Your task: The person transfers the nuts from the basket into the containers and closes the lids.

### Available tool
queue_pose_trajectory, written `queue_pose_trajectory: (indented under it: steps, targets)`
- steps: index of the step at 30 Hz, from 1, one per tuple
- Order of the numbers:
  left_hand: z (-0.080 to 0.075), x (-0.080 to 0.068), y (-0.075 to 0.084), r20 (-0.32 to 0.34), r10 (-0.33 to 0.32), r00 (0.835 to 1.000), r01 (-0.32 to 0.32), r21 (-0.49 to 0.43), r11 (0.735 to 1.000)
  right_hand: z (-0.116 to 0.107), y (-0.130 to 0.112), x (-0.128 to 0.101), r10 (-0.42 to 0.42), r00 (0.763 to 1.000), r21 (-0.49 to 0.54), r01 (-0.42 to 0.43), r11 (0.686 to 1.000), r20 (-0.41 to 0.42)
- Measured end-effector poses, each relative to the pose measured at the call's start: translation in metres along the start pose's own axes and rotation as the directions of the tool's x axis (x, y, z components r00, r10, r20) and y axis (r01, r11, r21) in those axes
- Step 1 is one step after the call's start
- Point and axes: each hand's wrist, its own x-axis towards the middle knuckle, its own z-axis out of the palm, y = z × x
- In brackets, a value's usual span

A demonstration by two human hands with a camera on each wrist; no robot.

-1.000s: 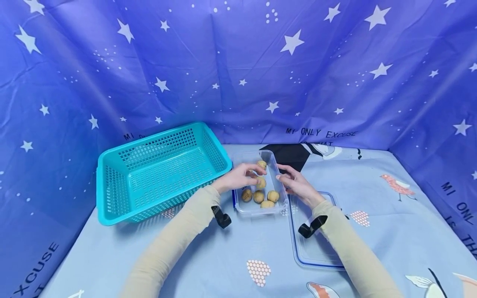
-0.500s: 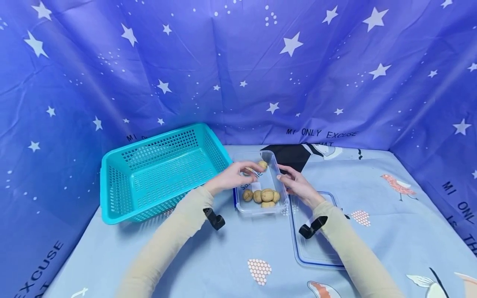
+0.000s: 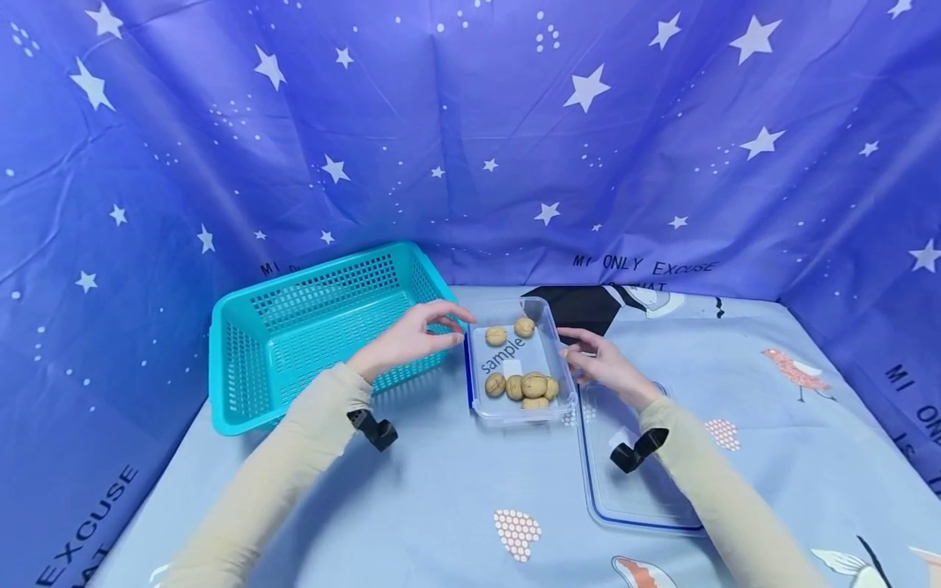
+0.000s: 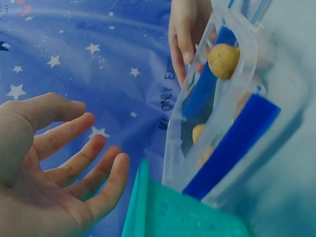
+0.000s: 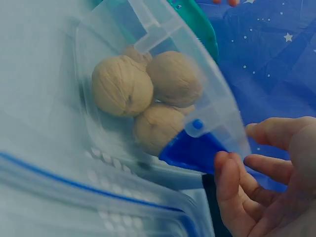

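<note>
A clear plastic food box (image 3: 524, 418) with blue side latches stands on the table, holding several walnuts (image 3: 534, 385). Most lie bunched at the near end; two sit at the far end, beyond the printed word "sample". My left hand (image 3: 415, 331) hovers between the box and the turquoise basket (image 3: 246, 420), over the basket's right edge. Its fingers are spread and loosely bent, with nothing in them, as the left wrist view shows. My right hand (image 3: 606, 367) rests its fingertips (image 5: 228, 163) against the box's right outer side, by the blue latch (image 5: 192, 150).
The box's clear lid (image 3: 647, 525) with a blue seal lies on the table at the right, partly under my right forearm. The basket fills the back left of the table. A blue star-printed cloth (image 3: 470, 204) hangs behind and at both sides.
My left hand has let go of a walnut, which joined the near group in the box. It has then moved left, out of the box. My right hand has stayed at the box's side.
</note>
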Motion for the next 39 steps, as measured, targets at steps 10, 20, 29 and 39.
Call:
queue_pose_trajectory:
  steps: [10,20,29,39]
  targets:
    - [-0.011,-0.015,-0.004,-0.068,-0.027,0.997,0.026,-0.006,1.0,-0.019,0.003,-0.018,-0.064,0.997,-0.116,0.069,0.991,0.044]
    - [0.01,-0.009,-0.002,0.008,0.017,1.0,-0.016,-0.045,0.999,-0.04,0.016,-0.039,-0.1,0.995,-0.208,0.095,0.974,-0.017]
    - [0.04,0.006,0.004,0.078,0.098,0.992,-0.089,-0.114,0.99,-0.059,0.023,-0.061,-0.07,0.994,-0.396,0.031,0.918,-0.084]
    - [0.075,0.017,0.02,0.157,0.191,0.969,-0.163,-0.179,0.97,-0.079,0.031,-0.091,-0.042,0.989,-0.517,-0.037,0.855,-0.142]
